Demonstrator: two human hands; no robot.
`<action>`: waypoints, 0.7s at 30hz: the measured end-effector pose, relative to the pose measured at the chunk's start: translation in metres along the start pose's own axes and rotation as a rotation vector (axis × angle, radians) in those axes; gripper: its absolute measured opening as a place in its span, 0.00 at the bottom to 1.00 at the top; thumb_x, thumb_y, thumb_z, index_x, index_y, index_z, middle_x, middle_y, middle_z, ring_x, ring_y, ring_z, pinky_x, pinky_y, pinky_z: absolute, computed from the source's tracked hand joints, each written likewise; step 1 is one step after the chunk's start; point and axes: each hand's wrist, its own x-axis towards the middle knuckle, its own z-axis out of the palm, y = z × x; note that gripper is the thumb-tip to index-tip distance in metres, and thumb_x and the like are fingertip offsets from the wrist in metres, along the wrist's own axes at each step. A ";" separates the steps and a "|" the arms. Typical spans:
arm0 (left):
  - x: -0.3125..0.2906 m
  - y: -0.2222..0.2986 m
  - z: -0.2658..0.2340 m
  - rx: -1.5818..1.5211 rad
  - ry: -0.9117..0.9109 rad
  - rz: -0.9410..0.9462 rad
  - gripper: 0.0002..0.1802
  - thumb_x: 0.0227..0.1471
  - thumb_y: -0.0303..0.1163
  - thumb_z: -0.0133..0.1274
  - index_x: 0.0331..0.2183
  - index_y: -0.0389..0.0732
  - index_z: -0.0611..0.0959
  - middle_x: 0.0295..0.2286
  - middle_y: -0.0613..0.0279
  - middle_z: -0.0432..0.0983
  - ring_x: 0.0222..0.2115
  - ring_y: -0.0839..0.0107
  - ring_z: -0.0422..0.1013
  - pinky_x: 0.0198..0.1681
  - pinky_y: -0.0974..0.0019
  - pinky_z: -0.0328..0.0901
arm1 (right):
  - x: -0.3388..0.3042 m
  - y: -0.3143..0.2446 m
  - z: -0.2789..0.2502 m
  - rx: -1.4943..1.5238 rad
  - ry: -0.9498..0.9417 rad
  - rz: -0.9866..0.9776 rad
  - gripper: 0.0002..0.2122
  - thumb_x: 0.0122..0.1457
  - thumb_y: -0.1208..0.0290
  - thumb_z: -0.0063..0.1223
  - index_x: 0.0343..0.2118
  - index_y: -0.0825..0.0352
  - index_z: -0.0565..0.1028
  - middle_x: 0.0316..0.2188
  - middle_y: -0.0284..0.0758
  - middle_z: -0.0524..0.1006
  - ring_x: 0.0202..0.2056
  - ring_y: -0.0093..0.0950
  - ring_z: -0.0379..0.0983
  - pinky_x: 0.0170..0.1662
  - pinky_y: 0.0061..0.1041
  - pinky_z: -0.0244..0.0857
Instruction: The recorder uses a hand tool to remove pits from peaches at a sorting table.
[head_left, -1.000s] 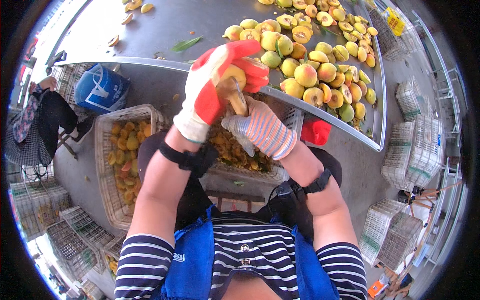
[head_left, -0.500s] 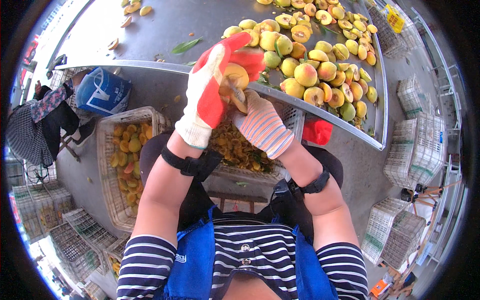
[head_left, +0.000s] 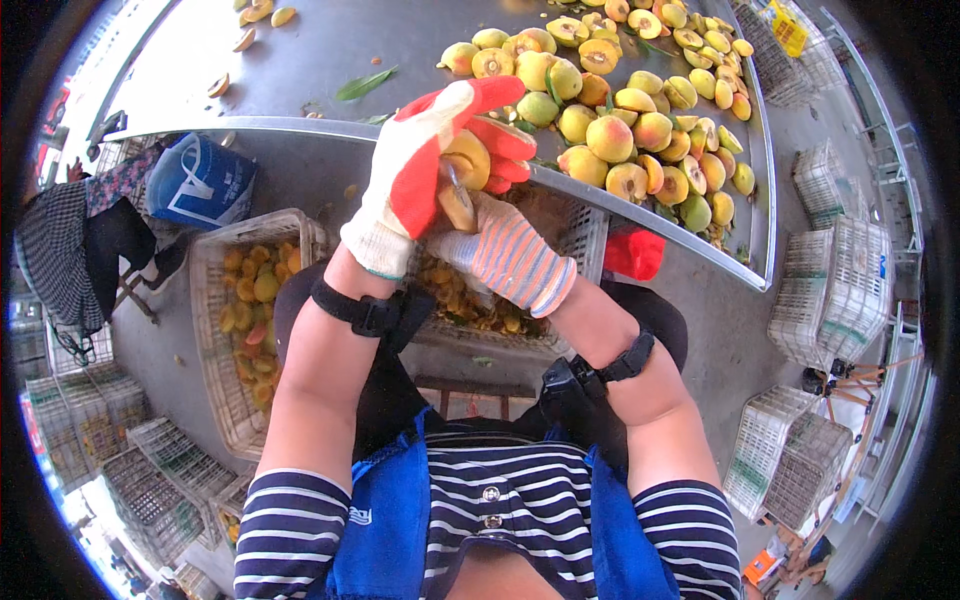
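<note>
My left hand [head_left: 405, 170], in a white knit glove with a red coated palm, is closed around a yellow peach half [head_left: 468, 160], its thumb and fingers raised about it. Against the fruit's lower side lies a small knife-like pitting tool [head_left: 457, 203] with a narrow blade and a brownish, rounded part. My right hand [head_left: 507, 250], in a striped knit glove, grips it from below; the fingers are partly hidden. Both hands meet above a white crate of peach scraps [head_left: 480, 305], by the metal table's [head_left: 310, 90] near edge.
Whole and halved peaches [head_left: 640, 140] are heaped on the table's right side. To my left stand a crate of peach halves [head_left: 212, 330] and a blue bucket [head_left: 203, 180], near a seated person [head_left: 75, 250]. Stacked crates [head_left: 832, 290] line the right. A red object [head_left: 633, 254] hangs below the table edge.
Both hands have shifted slightly left and down. My right hand has turned and slid left beneath the peach half, and the tool now stands more upright against the fruit.
</note>
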 end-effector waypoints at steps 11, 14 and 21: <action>0.007 -0.021 -0.017 -0.470 -0.089 -0.066 0.32 0.70 0.53 0.44 0.62 0.38 0.73 0.44 0.48 0.83 0.40 0.52 0.81 0.45 0.54 0.76 | -0.029 -0.018 -0.043 -0.419 -0.119 0.141 0.19 0.57 0.62 0.64 0.47 0.67 0.75 0.35 0.46 0.81 0.40 0.49 0.80 0.44 0.43 0.73; 0.008 -0.023 -0.026 -0.491 -0.042 -0.081 0.33 0.70 0.55 0.43 0.62 0.39 0.73 0.46 0.47 0.83 0.43 0.51 0.81 0.47 0.53 0.75 | -0.040 -0.014 -0.055 -0.778 -0.014 -0.002 0.10 0.60 0.65 0.57 0.39 0.65 0.74 0.29 0.47 0.80 0.34 0.52 0.79 0.38 0.48 0.73; -0.002 -0.011 -0.035 -0.404 -0.003 -0.058 0.33 0.70 0.56 0.43 0.62 0.40 0.73 0.49 0.46 0.81 0.42 0.51 0.81 0.45 0.54 0.76 | -0.047 -0.033 -0.074 -1.111 0.098 0.103 0.05 0.58 0.72 0.51 0.35 0.63 0.77 0.29 0.46 0.81 0.35 0.50 0.80 0.36 0.51 0.72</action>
